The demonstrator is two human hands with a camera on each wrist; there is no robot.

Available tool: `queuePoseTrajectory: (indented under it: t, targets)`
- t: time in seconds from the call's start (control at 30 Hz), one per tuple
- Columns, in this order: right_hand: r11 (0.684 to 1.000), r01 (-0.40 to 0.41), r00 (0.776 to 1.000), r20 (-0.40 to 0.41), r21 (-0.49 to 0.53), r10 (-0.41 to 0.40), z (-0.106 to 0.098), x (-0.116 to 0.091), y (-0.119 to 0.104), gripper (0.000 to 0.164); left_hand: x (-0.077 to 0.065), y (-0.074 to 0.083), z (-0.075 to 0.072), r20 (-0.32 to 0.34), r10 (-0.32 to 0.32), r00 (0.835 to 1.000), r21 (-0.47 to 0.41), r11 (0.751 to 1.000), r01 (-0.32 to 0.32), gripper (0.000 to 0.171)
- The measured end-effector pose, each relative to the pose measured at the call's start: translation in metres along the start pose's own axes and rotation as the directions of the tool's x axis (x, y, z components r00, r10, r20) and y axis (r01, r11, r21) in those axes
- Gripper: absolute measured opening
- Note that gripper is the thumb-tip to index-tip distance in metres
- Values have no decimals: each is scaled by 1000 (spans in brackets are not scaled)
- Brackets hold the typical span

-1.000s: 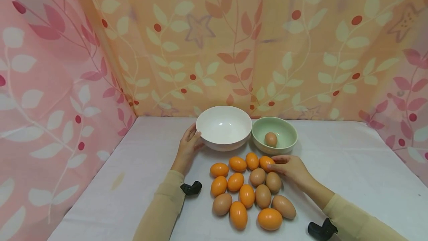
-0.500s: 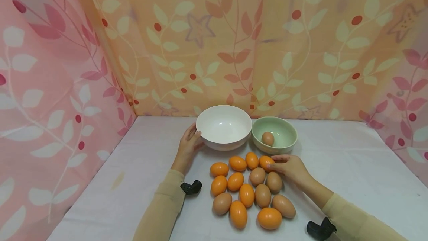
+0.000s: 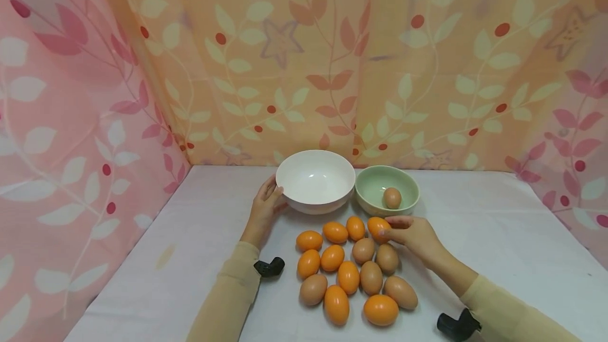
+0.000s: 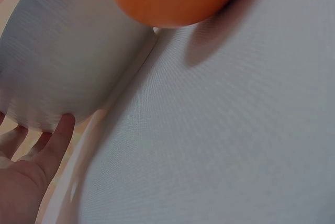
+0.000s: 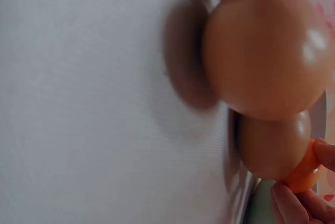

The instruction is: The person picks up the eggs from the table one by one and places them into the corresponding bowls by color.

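Note:
My left hand [image 3: 264,210] rests against the left outer side of a white bowl [image 3: 304,206]; in the left wrist view, its extended fingers [image 4: 58,143] touch the bowl's outer wall. With thumb and fingers, my right hand [image 3: 415,236] pinches an orange egg [image 3: 377,229] at the back right of a group of eggs. That egg shows partly behind a brown egg [image 5: 275,148] in the right wrist view. Beside the white bowl stands a smaller green bowl [image 3: 410,183] with one brown egg [image 3: 392,198] inside.
Several orange eggs [image 3: 349,277] and brown eggs [image 3: 371,278] lie close together on the white tablecloth [image 3: 190,289], in front of the bowls. A patterned curtain [image 3: 332,67] hangs behind the table. Black devices [image 3: 269,267] are worn at both wrists.
The brown egg inside the green bowl has rolled left, then back to the right. The orange egg in my right hand has tilted slightly. My left hand stays on the white bowl.

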State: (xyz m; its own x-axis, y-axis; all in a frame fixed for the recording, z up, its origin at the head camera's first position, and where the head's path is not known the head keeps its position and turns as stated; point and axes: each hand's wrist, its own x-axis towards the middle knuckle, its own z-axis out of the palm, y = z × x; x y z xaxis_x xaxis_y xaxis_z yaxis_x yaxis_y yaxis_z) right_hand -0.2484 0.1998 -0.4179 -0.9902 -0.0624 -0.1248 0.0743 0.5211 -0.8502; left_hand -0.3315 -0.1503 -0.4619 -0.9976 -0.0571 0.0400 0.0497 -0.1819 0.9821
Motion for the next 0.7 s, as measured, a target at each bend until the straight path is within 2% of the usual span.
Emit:
queuePoseTrajectory:
  t: [0.23,0.5,0.7]
  targets:
    - [999,7,1000,25,36,-8,-2,-3,-9,55,-3,2,0,1,20,1000,13,1000,-20,59]
    - [998,58,997,48,-18,-58,-6,-3,-33,56,-3,5,0,0,21,1000,28,999,-21,60]
    - [995,67,995,73,72,-72,-3,2,-49,53,-3,3,1,1,6,1000,7,1000,-6,59]
